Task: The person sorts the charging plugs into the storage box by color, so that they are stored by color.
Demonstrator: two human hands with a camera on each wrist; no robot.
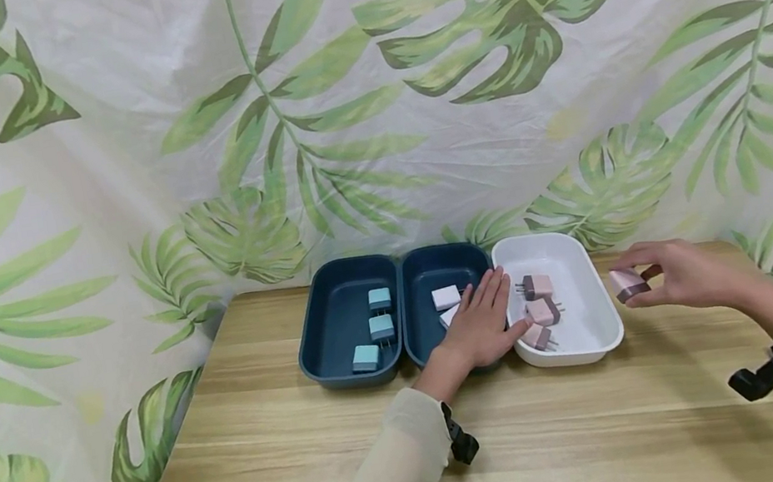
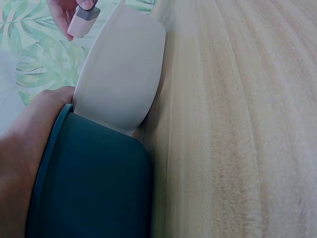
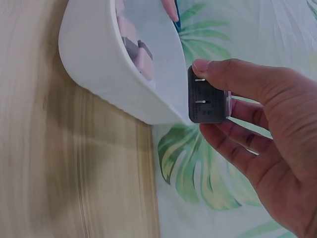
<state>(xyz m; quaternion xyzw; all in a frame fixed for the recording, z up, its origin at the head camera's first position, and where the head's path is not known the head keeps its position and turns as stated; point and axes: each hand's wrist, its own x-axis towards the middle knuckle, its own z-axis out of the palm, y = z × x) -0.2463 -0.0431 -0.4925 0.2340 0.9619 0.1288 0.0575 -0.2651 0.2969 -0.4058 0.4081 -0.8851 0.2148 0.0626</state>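
My right hand (image 1: 692, 277) pinches a pink and dark charger plug (image 1: 627, 283) between thumb and fingers, just right of the white tray (image 1: 584, 319). In the right wrist view two metal prongs show on the plug's dark face (image 3: 208, 109). Inside the white tray lie 3 pink charger plugs (image 1: 542, 311) along its left side. My left hand (image 1: 480, 329), fingers straight, rests across the middle dark blue tray (image 1: 432, 267) at its border with the white one. Partly hidden under that hand are white charger plugs (image 1: 445, 297).
A second dark blue tray (image 1: 332, 325) on the left holds 3 light blue charger plugs (image 1: 381, 328). The trays stand side by side at the back of the wooden table (image 1: 276, 452), before a leaf-patterned cloth (image 1: 139, 162).
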